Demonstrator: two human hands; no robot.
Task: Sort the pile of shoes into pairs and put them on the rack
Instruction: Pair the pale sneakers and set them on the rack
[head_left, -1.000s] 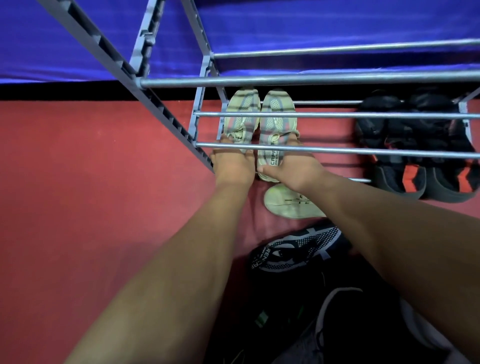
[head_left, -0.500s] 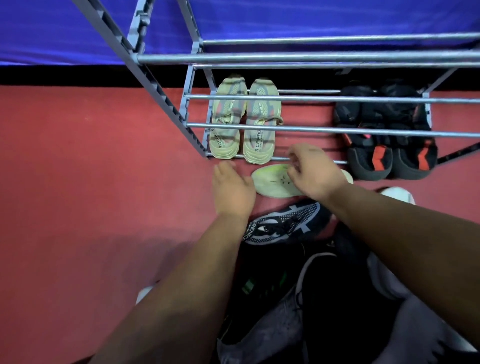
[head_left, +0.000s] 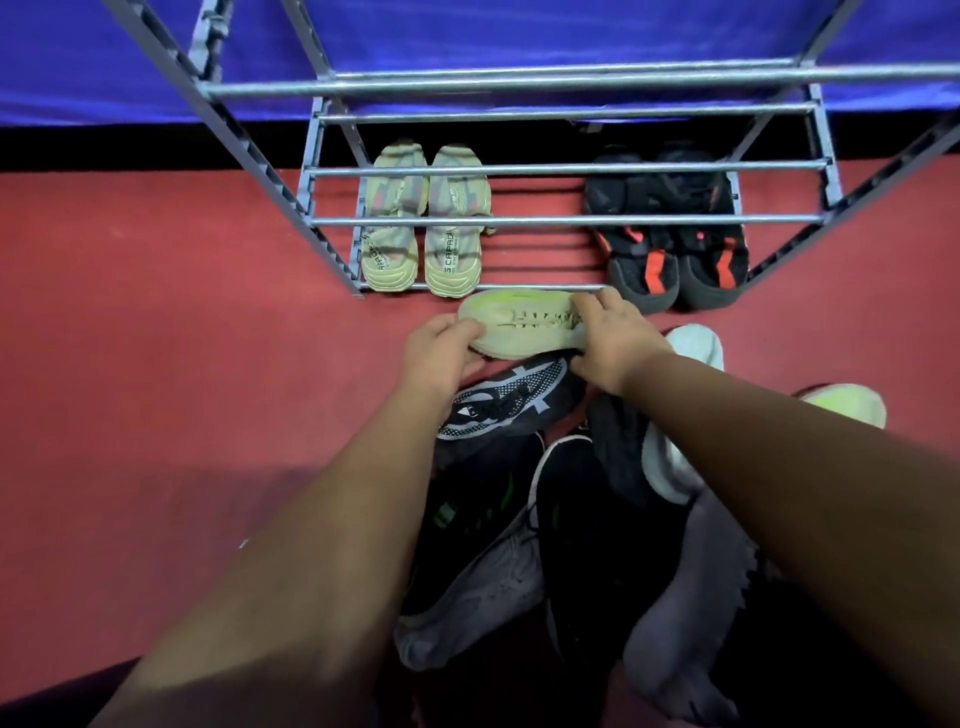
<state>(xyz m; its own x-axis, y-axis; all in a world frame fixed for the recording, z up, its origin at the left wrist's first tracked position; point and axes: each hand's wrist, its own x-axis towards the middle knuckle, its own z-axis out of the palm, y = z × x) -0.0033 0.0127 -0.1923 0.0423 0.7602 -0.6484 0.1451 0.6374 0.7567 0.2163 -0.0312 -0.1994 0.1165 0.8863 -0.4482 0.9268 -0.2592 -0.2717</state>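
Just in front of the rack (head_left: 519, 221), the left grip (head_left: 441, 353) curls round the toe of a pale green shoe (head_left: 524, 325) and the right grip (head_left: 618, 343) closes over its laced end, so the shoe lies crosswise between them, on top of the pile (head_left: 509, 402). The step looks like picking out one shoe. Next probably comes finding its mate (head_left: 841, 405), which seems to lie well off to the right, then filling the gap between the sandals (head_left: 423, 223) and the black-and-red pair (head_left: 670, 234)

1 wide-angle head view, tilted steeply down and forward, from close above. Rack (head_left: 566, 221) stands just beyond left grip (head_left: 441, 353) and right grip (head_left: 618, 343), which hold a pale green shoe (head_left: 524, 325); shoe pile (head_left: 519, 405) lies nearer the camera.
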